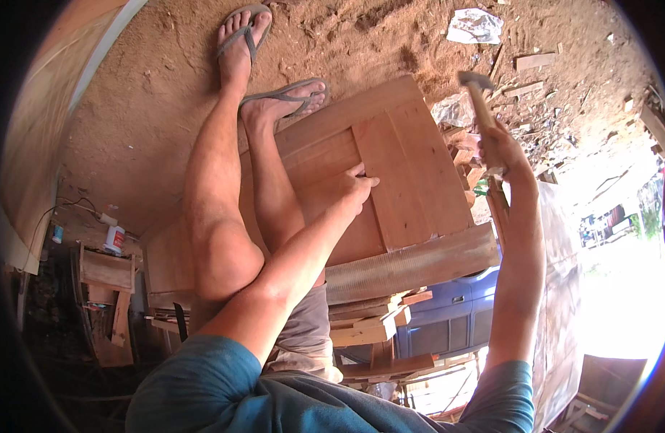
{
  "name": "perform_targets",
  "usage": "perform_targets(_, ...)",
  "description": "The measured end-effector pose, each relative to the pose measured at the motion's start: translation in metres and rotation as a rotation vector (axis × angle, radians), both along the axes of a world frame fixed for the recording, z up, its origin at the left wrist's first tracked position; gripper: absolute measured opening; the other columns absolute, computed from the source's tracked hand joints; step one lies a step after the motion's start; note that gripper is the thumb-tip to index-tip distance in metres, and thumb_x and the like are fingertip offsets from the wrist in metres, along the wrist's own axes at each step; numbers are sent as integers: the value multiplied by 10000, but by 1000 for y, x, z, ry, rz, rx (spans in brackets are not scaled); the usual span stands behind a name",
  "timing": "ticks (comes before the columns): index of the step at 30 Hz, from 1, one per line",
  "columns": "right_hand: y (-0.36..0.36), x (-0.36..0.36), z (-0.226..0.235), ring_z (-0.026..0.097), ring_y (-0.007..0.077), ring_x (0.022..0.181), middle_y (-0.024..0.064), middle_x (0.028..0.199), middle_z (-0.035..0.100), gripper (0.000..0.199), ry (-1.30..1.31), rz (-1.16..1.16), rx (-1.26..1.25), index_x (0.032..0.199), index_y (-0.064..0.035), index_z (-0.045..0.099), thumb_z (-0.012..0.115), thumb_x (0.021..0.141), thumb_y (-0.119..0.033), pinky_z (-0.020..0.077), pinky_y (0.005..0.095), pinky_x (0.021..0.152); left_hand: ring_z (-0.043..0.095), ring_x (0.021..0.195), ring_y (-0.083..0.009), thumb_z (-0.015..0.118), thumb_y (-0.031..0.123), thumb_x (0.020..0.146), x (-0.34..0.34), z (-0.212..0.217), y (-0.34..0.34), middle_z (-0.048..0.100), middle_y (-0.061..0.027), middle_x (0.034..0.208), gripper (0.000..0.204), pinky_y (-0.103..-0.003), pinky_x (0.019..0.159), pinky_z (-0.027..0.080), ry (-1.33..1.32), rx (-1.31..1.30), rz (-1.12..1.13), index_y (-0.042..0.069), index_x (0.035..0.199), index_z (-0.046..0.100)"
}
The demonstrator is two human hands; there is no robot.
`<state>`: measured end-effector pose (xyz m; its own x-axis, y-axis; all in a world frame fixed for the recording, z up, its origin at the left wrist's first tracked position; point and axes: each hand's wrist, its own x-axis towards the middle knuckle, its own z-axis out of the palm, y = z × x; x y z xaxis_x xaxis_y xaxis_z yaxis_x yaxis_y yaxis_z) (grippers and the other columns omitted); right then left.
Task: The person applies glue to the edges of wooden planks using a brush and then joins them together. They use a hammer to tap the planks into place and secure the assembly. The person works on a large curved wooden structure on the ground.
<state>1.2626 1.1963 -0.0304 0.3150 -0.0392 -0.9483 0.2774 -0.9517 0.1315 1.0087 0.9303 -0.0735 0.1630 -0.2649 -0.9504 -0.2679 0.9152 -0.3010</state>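
Note:
My right hand (501,150) is wrapped round the wooden handle of a hammer (481,105), raised off to the right with its dark head up and away from the wood. Across my lap reaches my left arm, and my left hand (356,189) rests on a reddish-brown wooden panel (412,173). Its fingers are pinched near the joint between a wide board and a recessed section. A small dark spot shows at the fingertips, too small to name. My bare legs lie over the panel's left part.
Sandy ground holds wood scraps (536,60) and a crumpled clear plastic sheet (474,26). Stacked timber (368,328) stands below the panel, beside a blue vehicle (448,317). A white bottle (114,239) is at the left, near a tall wooden sheet (40,144).

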Motion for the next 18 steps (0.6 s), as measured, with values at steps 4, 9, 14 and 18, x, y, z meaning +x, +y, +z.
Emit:
perform_targets(4, -10, 31, -17, 640, 188, 726, 72, 867, 622, 362, -33, 237, 134, 1359, -156, 531, 582, 1005, -215, 566, 374, 662, 548, 1347, -277, 766, 67, 863, 1, -3, 1, 590, -155, 1469, 655, -434, 1117, 429, -83, 42, 0, 141, 1482, 568)
perform_targets(9, -43, 21, -25, 690, 201, 860, 95, 1006, 682, 433, 198, 469, -144, 1412, -94, 532, 579, 1001, -223, 587, 374, 804, 538, 1361, -293, 756, 97, 888, 7, -3, 3, 547, -162, 1509, 682, -433, 1100, 456, -38, -7, -122, 73, 1519, 499)
perform_targets(14, -32, -22, 48, 669, 189, 687, 128, 948, 672, 548, 70, 56, -52, 1554, -80, 410, 545, 1037, -204, 570, 339, 574, 553, 1341, -297, 751, 109, 896, -11, 25, 44, 572, -162, 1476, 704, -433, 1096, 464, -106, 10, -224, 75, 1540, 470)
perform_targets(18, -34, -51, 156, 618, 152, 592, 71, 808, 624, 563, 44, 25, 201, 1571, -96, 384, 545, 1056, -259, 523, 298, 514, 557, 1323, -303, 752, 139, 911, -1, 1, -12, 578, -177, 1437, 706, -423, 1078, 475, -175, 278, -314, 34, 1540, 449)
